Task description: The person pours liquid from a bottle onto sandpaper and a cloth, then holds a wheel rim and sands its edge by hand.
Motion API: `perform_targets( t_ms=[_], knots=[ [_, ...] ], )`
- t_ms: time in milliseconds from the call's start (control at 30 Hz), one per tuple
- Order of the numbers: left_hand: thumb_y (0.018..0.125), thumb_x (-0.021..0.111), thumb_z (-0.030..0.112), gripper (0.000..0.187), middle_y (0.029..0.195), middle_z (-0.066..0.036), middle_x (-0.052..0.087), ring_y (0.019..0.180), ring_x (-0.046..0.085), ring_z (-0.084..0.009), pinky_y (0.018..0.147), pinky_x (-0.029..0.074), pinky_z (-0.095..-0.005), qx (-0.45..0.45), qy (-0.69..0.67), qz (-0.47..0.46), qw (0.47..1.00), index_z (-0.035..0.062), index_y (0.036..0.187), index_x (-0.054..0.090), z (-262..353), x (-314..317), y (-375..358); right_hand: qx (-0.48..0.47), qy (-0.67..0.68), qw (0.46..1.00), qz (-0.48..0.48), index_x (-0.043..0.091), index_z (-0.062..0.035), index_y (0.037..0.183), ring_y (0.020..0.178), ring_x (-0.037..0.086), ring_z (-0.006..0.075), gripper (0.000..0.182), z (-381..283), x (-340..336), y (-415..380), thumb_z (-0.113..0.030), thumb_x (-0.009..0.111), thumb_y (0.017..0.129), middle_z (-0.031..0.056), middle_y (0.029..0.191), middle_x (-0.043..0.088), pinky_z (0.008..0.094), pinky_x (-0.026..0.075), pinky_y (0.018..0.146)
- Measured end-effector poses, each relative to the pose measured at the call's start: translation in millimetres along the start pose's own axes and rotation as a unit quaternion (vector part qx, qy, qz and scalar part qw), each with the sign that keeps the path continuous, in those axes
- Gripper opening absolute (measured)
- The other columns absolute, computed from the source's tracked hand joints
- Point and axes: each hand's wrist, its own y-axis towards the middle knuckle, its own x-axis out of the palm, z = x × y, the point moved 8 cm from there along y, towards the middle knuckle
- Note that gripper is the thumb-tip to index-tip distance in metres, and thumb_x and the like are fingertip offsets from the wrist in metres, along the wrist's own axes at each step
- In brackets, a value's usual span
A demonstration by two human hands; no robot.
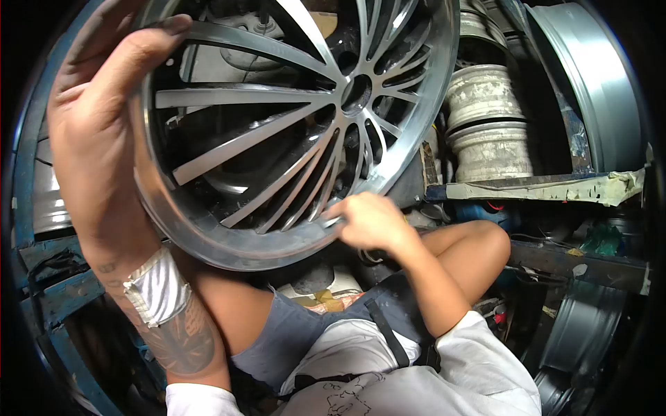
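Note:
A multi-spoke alloy wheel [246, 97] stands tilted in front of me, its spokes bright silver with dark gaps between them. My left hand [104, 104] grips its outer rim at the upper left, the thumb over the front edge. Low on the wheel, my right hand [371, 222] is closed and slightly blurred against the lip. A small pale sliver [333, 222] shows at its fingertips; I cannot make out what it is. A whitish wrap [158, 288] is around my left forearm.
Worn whitish wheel rims [489, 149] are stacked on a shelf to the right, its edge covered with peeling tape [541, 189]. A large silver rim [596, 83] stands beyond them. Another rim [583, 322] lies lower right. Blue metal framing [52, 281] runs along the left, close to my arm.

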Motion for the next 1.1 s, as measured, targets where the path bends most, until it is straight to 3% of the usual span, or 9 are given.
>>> perform_targets(
  t_ms=[100,233,400,500,667,733,867,967,1100],
  knots=[
    [0.102,0.063,0.011,0.021,0.118,-0.014,0.075,0.109,0.073,-0.0212,0.099,0.060,-0.0353,0.017,0.024,-0.023,0.999,0.0019,0.118,0.074,-2,-5,4,-0.038,0.082,0.996,-0.025,0.080,-0.0214,0.118,0.105,0.073,0.0361,0.047,24,14,15,-0.016,0.062,0.075,0.0196,0.108,0.076,0.0436,0.057,0.097],
    [0.102,0.063,0.011,0.022,0.119,-0.013,0.075,0.110,0.073,-0.0220,0.100,0.060,-0.0360,0.080,0.102,-0.026,0.991,0.0024,0.119,0.074,1,-13,9,0.021,-0.027,0.999,-0.034,0.080,-0.0259,0.117,0.104,0.074,0.0346,0.043,-3,-6,-3,-0.021,0.064,0.077,0.0196,0.109,0.076,0.0449,0.058,0.094],
    [0.103,0.060,0.008,0.024,0.123,-0.015,0.073,0.115,0.071,-0.0225,0.105,0.056,-0.0369,0.133,0.154,-0.050,0.978,0.0007,0.122,0.073,15,4,7,0.004,0.040,0.999,0.018,0.079,-0.0193,0.117,0.095,0.074,0.0375,0.038,32,0,10,-0.022,0.065,0.082,0.0204,0.095,0.077,0.0471,0.057,0.092],
    [0.101,0.061,0.005,0.027,0.126,-0.017,0.071,0.118,0.069,-0.0225,0.108,0.052,-0.0360,0.143,0.150,-0.039,0.978,-0.0029,0.127,0.069,23,8,2,-0.007,-0.004,0.999,0.032,0.078,-0.0174,0.119,0.094,0.074,0.0392,0.038,-16,7,-10,-0.024,0.065,0.083,0.0212,0.095,0.076,0.0483,0.057,0.091],
    [0.098,0.065,0.009,0.052,0.136,-0.018,0.063,0.123,0.063,-0.0226,0.110,0.046,-0.0353,0.069,0.179,0.006,0.981,-0.0061,0.145,0.053,19,-9,-4,-0.011,0.124,0.983,0.138,0.077,-0.0188,0.121,0.084,0.072,0.0424,0.036,4,12,-22,-0.025,0.066,0.087,0.0219,0.085,0.074,0.0502,0.057,0.085],
    [0.097,0.066,0.010,0.048,0.131,-0.016,0.065,0.119,0.065,-0.0220,0.107,0.047,-0.0346,0.039,0.196,0.025,0.980,-0.0060,0.141,0.056,4,-41,-7,0.006,0.158,0.977,0.146,0.077,-0.0195,0.121,0.080,0.072,0.0424,0.035,6,4,-37,-0.026,0.066,0.088,0.0203,0.080,0.073,0.0503,0.058,0.082],
    [0.098,0.063,0.014,0.040,0.121,-0.015,0.069,0.107,0.070,-0.0218,0.096,0.055,-0.0334,-0.105,0.007,0.030,0.994,-0.0055,0.132,0.061,-42,-100,-16,-0.007,0.125,0.983,0.136,0.075,-0.0194,0.123,0.072,0.072,0.0396,0.035,8,2,-49,-0.031,0.068,0.091,0.0176,0.073,0.072,0.0503,0.058,0.072],
    [0.097,0.058,0.011,0.041,0.118,-0.021,0.071,0.097,0.073,-0.0271,0.087,0.061,-0.0375,-0.141,-0.113,0.009,0.984,-0.0092,0.132,0.059,-63,-123,-20,-0.044,0.114,0.982,0.141,0.073,-0.0196,0.125,0.072,0.073,0.0388,0.036,3,13,-46,-0.033,0.068,0.092,0.0175,0.074,0.073,0.0502,0.058,0.069],
    [0.093,0.059,0.008,0.032,0.105,-0.018,0.072,0.092,0.072,-0.0254,0.082,0.061,-0.0349,-0.166,-0.122,0.043,0.978,-0.0049,0.122,0.062,-85,-161,-25,-0.071,0.128,0.982,0.121,0.073,-0.0207,0.124,0.071,0.073,0.0382,0.035,-7,24,-40,-0.032,0.068,0.092,0.0169,0.075,0.073,0.0509,0.056,0.067]
  ],
)
